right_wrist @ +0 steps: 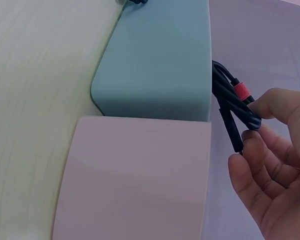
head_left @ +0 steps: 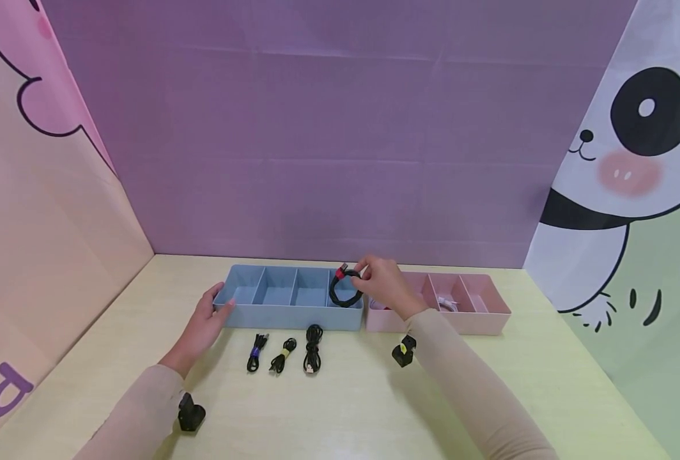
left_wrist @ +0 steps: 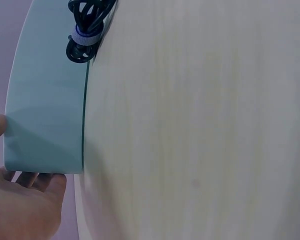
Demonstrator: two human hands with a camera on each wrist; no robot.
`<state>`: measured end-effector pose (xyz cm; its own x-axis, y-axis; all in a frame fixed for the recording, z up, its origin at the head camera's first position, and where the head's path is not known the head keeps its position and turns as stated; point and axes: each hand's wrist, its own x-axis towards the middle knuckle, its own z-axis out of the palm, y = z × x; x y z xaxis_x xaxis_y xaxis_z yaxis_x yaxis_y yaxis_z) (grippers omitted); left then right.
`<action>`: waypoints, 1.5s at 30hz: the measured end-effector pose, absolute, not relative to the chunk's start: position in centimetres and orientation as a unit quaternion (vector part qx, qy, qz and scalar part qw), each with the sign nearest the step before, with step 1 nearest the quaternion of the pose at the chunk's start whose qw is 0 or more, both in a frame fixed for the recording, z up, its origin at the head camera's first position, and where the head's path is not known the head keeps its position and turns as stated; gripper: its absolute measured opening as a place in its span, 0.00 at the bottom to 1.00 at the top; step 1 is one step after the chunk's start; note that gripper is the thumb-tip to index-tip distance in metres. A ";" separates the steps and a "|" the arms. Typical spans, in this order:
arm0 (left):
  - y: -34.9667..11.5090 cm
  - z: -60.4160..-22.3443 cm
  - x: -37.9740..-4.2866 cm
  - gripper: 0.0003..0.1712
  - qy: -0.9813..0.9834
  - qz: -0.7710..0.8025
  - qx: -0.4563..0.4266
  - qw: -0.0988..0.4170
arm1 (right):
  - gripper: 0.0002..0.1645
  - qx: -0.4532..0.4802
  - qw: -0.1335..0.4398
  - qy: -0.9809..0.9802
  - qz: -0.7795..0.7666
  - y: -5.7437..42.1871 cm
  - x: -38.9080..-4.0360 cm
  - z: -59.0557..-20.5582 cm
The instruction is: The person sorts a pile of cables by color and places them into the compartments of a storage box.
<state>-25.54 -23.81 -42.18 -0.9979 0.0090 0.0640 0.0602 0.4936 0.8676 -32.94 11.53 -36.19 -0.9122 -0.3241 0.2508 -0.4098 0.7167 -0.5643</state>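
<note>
My right hand [head_left: 387, 284] pinches a coiled black cable [right_wrist: 235, 100] with a red band between thumb and fingers. The coil overlaps the rightmost compartment of the blue divided box [head_left: 294, 317] in the head view. At that box's left end, my left hand [head_left: 203, 322] grips the wall, thumb at the rim and fingers against the outer side. In front of the box lie three bundled black cables: one with a purple tie [head_left: 254, 352], one with a yellow tie [head_left: 284, 356], and a larger bundle [head_left: 313, 349].
A pink divided box [head_left: 478, 324] stands right beside the blue one, with a white cable [head_left: 447, 304] in a middle compartment. My right forearm crosses in front of it. A purple backdrop [head_left: 340, 140] rises behind the pale wooden table [head_left: 317, 421].
</note>
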 end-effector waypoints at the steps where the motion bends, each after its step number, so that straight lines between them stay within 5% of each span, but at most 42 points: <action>1: -23.8 -42.2 -25.5 0.42 -0.864 -0.503 -0.021 0.027 | 0.14 0.201 0.069 -0.925 0.316 11.5 -33.0 -36.3; 45: -23.7 -42.3 -25.5 0.42 -0.865 -0.500 -0.021 0.031 | 0.11 0.223 0.025 -0.922 0.315 11.5 -31.5 -36.2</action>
